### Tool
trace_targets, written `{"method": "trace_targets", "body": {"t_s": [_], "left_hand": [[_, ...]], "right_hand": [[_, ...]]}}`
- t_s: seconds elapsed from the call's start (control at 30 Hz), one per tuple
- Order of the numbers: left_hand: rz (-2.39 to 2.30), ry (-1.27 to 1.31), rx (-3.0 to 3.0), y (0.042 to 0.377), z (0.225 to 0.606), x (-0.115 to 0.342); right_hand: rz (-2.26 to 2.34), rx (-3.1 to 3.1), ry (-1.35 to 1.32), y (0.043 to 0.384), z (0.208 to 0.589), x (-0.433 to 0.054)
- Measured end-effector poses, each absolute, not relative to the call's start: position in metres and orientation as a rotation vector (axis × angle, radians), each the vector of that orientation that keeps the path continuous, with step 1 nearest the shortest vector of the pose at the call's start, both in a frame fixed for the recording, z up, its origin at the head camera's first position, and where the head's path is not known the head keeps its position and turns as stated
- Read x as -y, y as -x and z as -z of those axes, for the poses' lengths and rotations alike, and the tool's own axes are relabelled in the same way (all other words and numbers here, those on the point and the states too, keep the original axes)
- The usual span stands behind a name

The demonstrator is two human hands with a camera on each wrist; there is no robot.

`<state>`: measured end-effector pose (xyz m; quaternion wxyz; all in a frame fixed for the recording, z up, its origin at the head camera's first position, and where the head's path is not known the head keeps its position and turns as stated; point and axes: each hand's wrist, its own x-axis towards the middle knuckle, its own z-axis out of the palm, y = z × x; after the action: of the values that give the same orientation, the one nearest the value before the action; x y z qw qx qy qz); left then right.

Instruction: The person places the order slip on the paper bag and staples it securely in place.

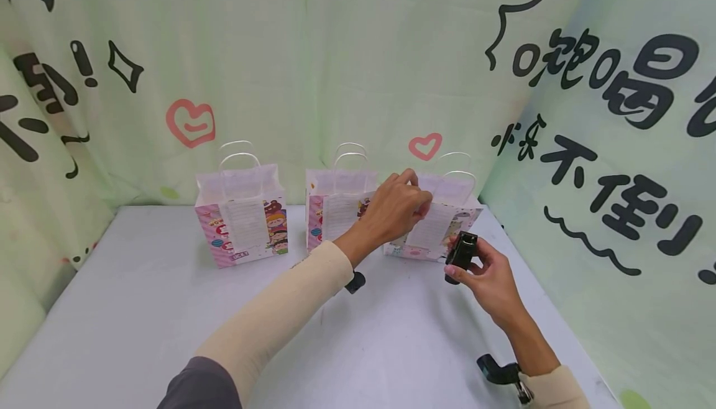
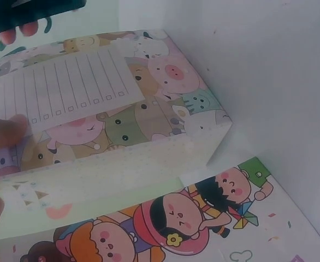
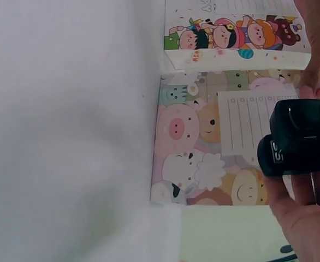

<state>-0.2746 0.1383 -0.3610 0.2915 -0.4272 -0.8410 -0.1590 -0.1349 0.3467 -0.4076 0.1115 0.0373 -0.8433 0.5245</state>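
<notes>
A paper gift bag (image 1: 470, 211) with cartoon animals stands at the right of the row, a lined checklist sheet (image 2: 67, 87) on its front. My left hand (image 1: 393, 205) pinches this bag's top edge together with the sheet. In the left wrist view the thumb (image 2: 10, 134) lies on the sheet and other fingers show beyond the rim. My right hand (image 1: 495, 281) grips a black stapler (image 1: 463, 250) in front of the bag's lower right part. The right wrist view shows the stapler (image 3: 302, 134) near the sheet; whether it touches the bag cannot be told.
Left of it stand a middle gift bag (image 1: 315, 219) and a left gift bag (image 1: 246, 210), both with cartoon children, lined sheets and white handles. My left forearm partly covers the middle one. A white table (image 1: 168, 316) bears them, with a printed curtain (image 1: 268, 55) behind and at the sides.
</notes>
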Motion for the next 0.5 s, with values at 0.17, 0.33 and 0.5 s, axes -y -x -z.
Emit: {"method": "trace_targets", "body": {"t_s": [0.17, 0.33, 0.5], "left_hand": [[0.416, 1.141, 2.242, 0.275, 0.362, -0.138], [0.398, 1.134, 2.248, 0.274, 0.361, -0.138], [0.399, 1.135, 2.251, 0.274, 0.362, -0.138]], "right_hand": [[-1.588, 2.389, -0.224, 0.138, 0.406, -0.346], [-1.536, 2.334, -0.268, 0.144, 0.400, -0.342], [-1.494, 2.288, -0.267, 0.149, 0.389, -0.337]]}}
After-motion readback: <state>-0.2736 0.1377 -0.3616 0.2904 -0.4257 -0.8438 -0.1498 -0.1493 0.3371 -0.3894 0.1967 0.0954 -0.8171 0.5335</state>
